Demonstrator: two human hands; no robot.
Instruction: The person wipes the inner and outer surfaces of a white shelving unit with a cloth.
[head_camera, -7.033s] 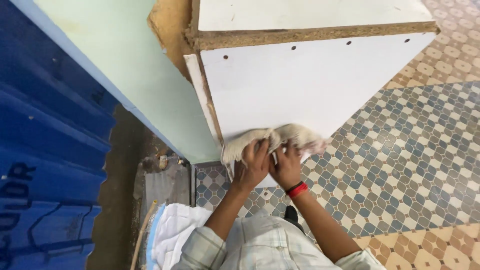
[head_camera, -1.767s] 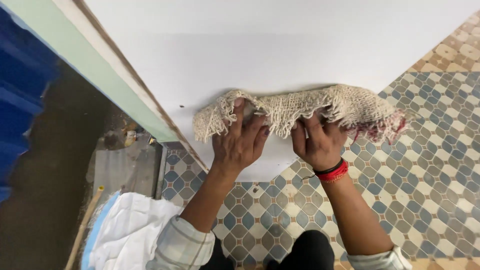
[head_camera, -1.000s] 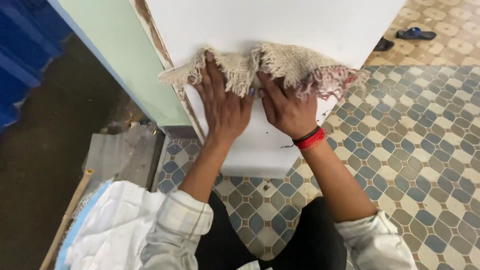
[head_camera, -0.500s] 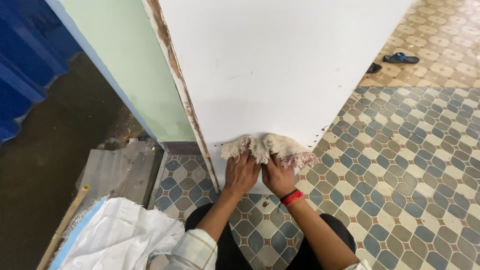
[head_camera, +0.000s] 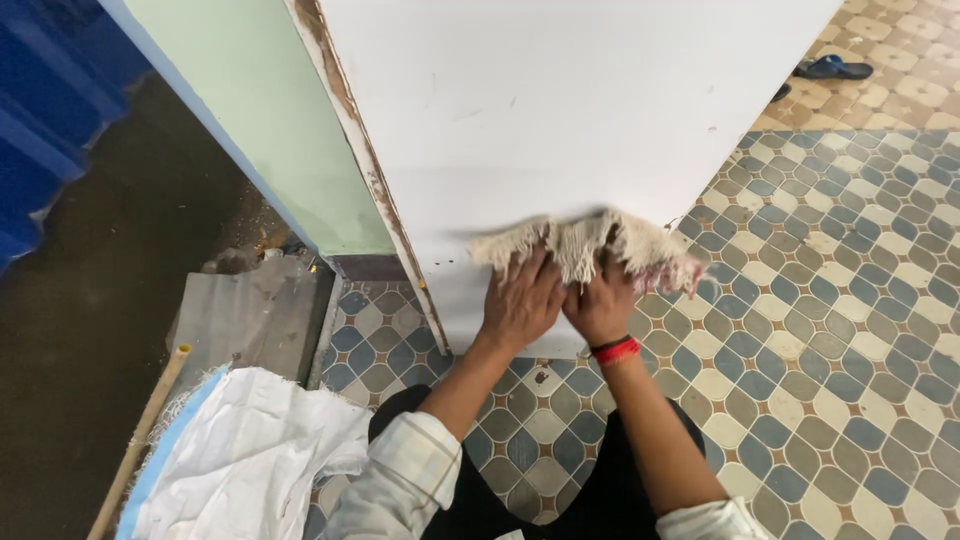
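A coarse beige woven cloth (head_camera: 590, 242) with a reddish frayed end lies pressed against the face of a tall white board panel (head_camera: 560, 110). My left hand (head_camera: 520, 302) and my right hand (head_camera: 602, 303) sit side by side on the cloth's lower edge, fingers spread over it, holding it flat to the panel near its bottom. A red band circles my right wrist. The panel's left edge shows bare brown chipboard.
A pale green wall (head_camera: 250, 120) stands left of the panel, with blue corrugated sheet (head_camera: 40, 130) beyond. A white woven sack (head_camera: 240, 460) and a wooden stick (head_camera: 140, 440) lie at lower left. Patterned floor tiles (head_camera: 830, 320) spread right; a sandal (head_camera: 830, 68) lies far right.
Both hands have slid the cloth up and to the right on the panel's lower part. The view has shifted slightly with them.
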